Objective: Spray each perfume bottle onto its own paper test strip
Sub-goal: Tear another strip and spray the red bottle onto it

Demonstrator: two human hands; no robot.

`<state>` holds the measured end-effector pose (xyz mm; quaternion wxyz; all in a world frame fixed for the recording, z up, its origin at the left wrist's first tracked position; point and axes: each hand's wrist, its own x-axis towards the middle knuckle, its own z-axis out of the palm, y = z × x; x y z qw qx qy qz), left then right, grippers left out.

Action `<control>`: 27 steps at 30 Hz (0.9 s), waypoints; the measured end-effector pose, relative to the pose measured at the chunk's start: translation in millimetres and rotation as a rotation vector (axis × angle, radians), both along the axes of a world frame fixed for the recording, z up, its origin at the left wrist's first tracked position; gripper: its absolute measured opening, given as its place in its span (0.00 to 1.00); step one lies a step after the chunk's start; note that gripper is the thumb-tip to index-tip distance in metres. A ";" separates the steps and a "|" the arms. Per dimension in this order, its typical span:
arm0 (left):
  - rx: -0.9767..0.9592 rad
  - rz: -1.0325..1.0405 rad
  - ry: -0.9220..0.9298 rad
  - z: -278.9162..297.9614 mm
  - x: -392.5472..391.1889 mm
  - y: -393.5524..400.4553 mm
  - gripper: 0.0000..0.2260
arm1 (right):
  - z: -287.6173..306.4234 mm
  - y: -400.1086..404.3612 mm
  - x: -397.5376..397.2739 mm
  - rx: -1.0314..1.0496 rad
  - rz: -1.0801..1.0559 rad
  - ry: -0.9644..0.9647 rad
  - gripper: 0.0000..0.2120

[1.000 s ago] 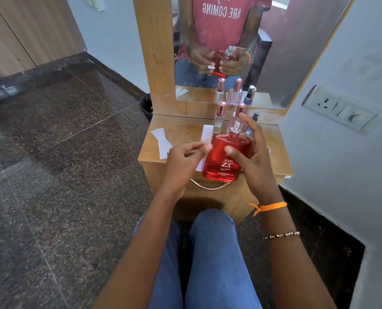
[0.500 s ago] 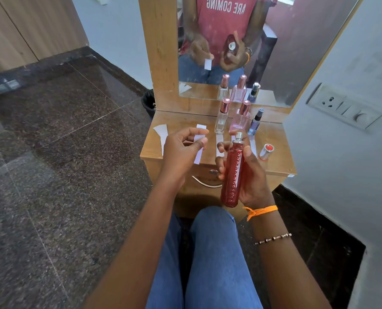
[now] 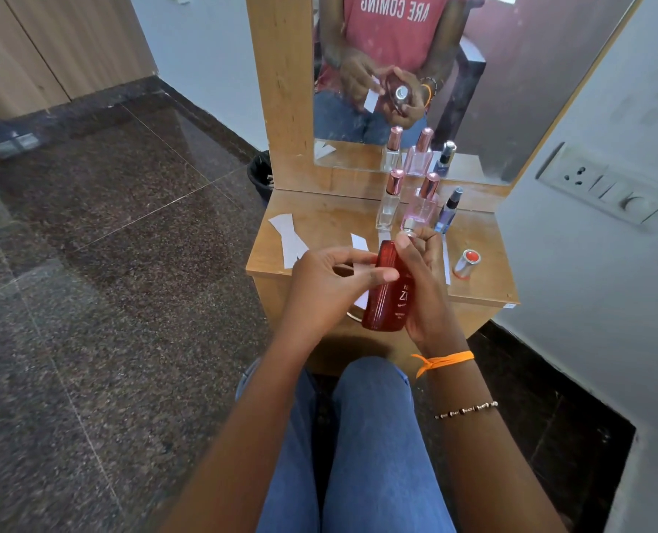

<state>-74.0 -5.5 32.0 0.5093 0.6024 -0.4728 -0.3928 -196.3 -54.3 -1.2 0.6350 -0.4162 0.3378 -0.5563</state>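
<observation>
My right hand (image 3: 423,286) grips a red perfume bottle (image 3: 387,294) upright in front of the small wooden table (image 3: 319,221), with a finger over its silver nozzle (image 3: 409,226). My left hand (image 3: 327,286) pinches a white paper test strip (image 3: 359,244) just left of the bottle; most of the strip is hidden behind the fingers and bottle. At the back of the table stand a clear bottle (image 3: 388,201), a pink bottle (image 3: 421,205) and a slim blue bottle (image 3: 448,211). The red bottle's cap (image 3: 466,263) lies on the table at the right.
More white strips (image 3: 287,236) lie on the table's left part, another strip (image 3: 445,263) near the cap. A mirror (image 3: 473,71) rises behind the table. A wall with a switch plate (image 3: 604,186) is close on the right. A black bin (image 3: 260,176) sits left of the table.
The red bottle has turned from edge-on to partly face-on and shifted left toward the strip. My left hand has lowered, bringing the strip close beside the bottle.
</observation>
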 end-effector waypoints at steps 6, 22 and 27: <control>-0.113 0.122 -0.199 0.0 -9.4 -3.8 0.08 | 5.0 -9.0 5.8 -0.144 -0.003 0.333 0.26; 0.068 0.037 0.233 -1.1 14.1 -24.8 0.17 | -2.1 -14.7 -17.8 -0.114 0.290 0.181 0.23; 0.172 -0.083 0.280 -2.2 19.7 -26.6 0.18 | 6.5 -16.8 -17.6 -0.482 0.072 0.846 0.29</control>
